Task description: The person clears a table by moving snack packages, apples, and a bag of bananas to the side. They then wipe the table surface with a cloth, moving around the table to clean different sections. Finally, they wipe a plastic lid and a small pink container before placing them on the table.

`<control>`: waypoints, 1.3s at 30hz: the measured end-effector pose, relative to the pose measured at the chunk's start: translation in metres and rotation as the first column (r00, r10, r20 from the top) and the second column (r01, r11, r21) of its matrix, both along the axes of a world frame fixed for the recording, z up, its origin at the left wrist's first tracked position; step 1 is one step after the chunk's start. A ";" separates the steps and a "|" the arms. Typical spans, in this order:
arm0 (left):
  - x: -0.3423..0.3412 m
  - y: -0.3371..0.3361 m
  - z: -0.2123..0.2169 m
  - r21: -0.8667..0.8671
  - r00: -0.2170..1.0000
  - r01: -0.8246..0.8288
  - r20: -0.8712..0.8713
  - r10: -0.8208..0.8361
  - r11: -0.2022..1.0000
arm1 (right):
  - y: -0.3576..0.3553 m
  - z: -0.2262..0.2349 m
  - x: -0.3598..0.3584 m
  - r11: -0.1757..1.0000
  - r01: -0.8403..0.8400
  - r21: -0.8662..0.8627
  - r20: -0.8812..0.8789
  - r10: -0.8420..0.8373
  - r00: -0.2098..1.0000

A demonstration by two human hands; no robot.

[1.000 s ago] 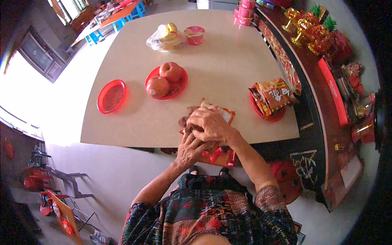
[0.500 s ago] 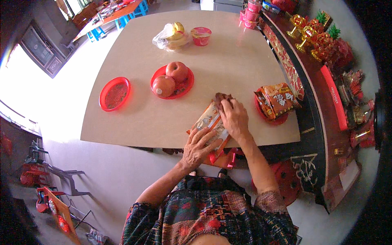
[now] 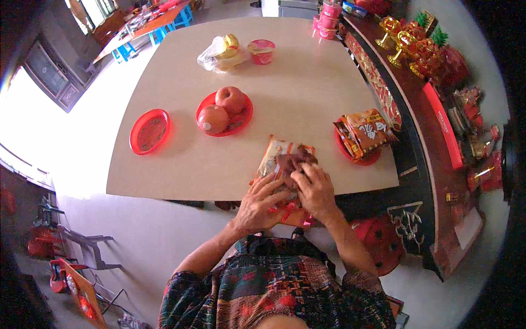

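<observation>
A flat cream-and-orange food packet [image 3: 270,158] lies at the near edge of the table, partly covered by my hands. Across its left side my left hand [image 3: 261,203] rests with fingers stretched out and apart. My right hand [image 3: 315,191] has its fingers closed on a crumpled dark brown cloth [image 3: 290,166], which is pressed against the top of the packet. Much of the packet's near half is hidden under the hands and cloth. Something pink-red [image 3: 287,211] shows below it, between my wrists.
Two apples [image 3: 230,99] sit on a red plate [image 3: 245,125], left of it an empty-looking red plate [image 3: 165,141]. Orange snack packets [image 3: 366,131] fill another red dish [image 3: 370,161] at right. Bagged bananas [image 3: 223,55] and a pink cup [image 3: 261,52] stand farther back. A dark cabinet [image 3: 416,148] borders the right.
My right hand has drawn the brown cloth nearer along the packet, and more of the cloth is spread over it. The left hand stays on the packet, slightly shifted. The view has moved slightly.
</observation>
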State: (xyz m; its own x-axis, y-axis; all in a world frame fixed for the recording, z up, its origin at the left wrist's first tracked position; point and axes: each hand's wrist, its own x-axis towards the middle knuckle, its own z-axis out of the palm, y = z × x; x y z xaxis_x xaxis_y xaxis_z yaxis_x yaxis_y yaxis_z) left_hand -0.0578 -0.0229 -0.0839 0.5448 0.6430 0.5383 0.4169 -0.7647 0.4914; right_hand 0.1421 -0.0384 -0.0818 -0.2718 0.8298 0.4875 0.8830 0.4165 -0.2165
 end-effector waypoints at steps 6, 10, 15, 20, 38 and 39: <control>0.006 0.068 0.024 -0.130 0.998 -0.021 0.058 0.029 0.991 | 0.045 0.004 0.019 1.000 -0.027 -0.011 0.082 0.027 0.996; 0.005 0.121 -0.006 -0.195 0.998 -0.035 0.050 0.045 0.980 | 0.073 0.009 0.024 0.998 -0.055 -0.016 0.156 0.057 0.986; 0.010 0.133 -0.020 -0.194 0.995 -0.066 -0.091 0.049 0.979 | 0.071 0.017 0.014 0.998 -0.051 -0.048 0.101 0.056 0.993; 0.009 0.137 -0.013 -0.011 0.973 -0.099 -0.210 0.094 0.995 | 0.029 0.008 0.011 0.918 -0.392 -0.056 0.168 0.395 0.903; 0.015 0.160 0.000 -0.410 0.897 -0.372 -0.390 0.209 0.833 | 0.025 -0.017 -0.009 0.960 -0.260 0.101 0.031 0.258 0.966; 0.018 0.155 0.010 -0.441 0.894 -0.382 -0.400 0.203 0.812 | 0.017 -0.025 -0.005 0.936 -0.345 0.069 0.013 0.345 0.938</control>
State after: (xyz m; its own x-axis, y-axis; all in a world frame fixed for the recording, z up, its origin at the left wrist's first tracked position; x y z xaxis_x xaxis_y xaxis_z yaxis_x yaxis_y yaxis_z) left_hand -0.0398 0.1325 -0.0739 0.3684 0.9271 -0.0688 0.7804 -0.2682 0.5648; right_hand 0.1368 -0.0209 -0.1073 -0.5359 0.6489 0.5401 0.6824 0.7096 -0.1754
